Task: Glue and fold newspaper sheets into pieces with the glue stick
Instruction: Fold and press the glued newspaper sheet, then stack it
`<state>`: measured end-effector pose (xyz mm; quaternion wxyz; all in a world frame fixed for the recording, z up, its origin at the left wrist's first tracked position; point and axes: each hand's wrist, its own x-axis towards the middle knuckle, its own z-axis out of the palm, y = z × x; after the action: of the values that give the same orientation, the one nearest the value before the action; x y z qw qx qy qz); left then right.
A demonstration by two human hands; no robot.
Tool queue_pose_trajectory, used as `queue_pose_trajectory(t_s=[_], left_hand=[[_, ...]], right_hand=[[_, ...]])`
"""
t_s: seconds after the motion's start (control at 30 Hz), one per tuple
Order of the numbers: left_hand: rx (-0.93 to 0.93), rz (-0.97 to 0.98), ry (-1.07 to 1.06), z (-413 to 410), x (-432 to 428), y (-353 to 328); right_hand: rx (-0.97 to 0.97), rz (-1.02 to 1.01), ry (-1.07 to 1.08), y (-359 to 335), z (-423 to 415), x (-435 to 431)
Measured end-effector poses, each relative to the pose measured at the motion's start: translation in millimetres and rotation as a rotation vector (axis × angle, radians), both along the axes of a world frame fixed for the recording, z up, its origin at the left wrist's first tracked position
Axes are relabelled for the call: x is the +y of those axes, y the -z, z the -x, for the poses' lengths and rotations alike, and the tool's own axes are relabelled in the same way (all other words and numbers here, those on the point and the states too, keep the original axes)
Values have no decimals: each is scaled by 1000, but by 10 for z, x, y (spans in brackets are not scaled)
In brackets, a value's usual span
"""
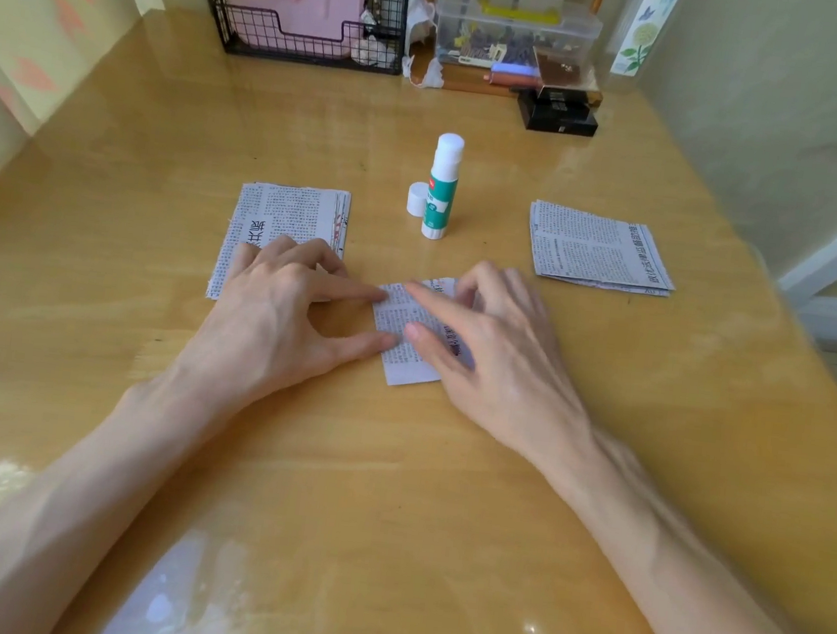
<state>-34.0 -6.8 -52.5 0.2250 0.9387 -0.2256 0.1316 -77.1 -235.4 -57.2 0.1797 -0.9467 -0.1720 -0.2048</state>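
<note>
A small folded newspaper piece [404, 356] lies flat on the wooden table [387, 494] in the middle. My left hand [277, 317] presses its left edge with the index finger and thumb. My right hand [486, 339] lies over its right half, index finger and thumb pressing down on the paper. Behind the piece stands a white and green glue stick [441, 190], upright and uncapped, with its white cap [417, 198] beside it on the left. One stack of newspaper pieces [282, 214] lies at the left, partly under my left hand. Another stack [599, 248] lies at the right.
At the table's back stand a black wire rack [301, 41] with a pink item, a clear plastic box [514, 30] of small things, and black boxes [559, 112]. A wall runs along the right edge. Shiny plastic film lies at the near left corner.
</note>
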Motion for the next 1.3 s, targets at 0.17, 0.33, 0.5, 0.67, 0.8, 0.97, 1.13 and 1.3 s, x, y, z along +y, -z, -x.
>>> queue_pose_trajectory(t_s=[0.17, 0.33, 0.5, 0.67, 0.8, 0.97, 1.13, 1.3], left_hand=[[-13, -49, -13, 52, -16, -17], [25, -37, -9, 38, -13, -21], [55, -41, -11, 26, 5, -33], [75, -30, -4, 29, 6, -46], [74, -28, 2, 30, 11, -52], [71, -29, 1, 30, 9, -51], [71, -30, -2, 36, 0, -54], [39, -50, 10, 45, -14, -51]], right_hand=[[58, 164, 21, 21, 91, 105], [72, 211, 43, 22, 85, 72], [113, 201, 114, 6, 61, -110], [132, 189, 207, -28, 47, -328], [130, 190, 271, -45, 36, -430], [26, 116, 384, -23, 1, -500], [3, 128, 418, -14, -20, -479], [-5, 8, 274, -60, -24, -322]])
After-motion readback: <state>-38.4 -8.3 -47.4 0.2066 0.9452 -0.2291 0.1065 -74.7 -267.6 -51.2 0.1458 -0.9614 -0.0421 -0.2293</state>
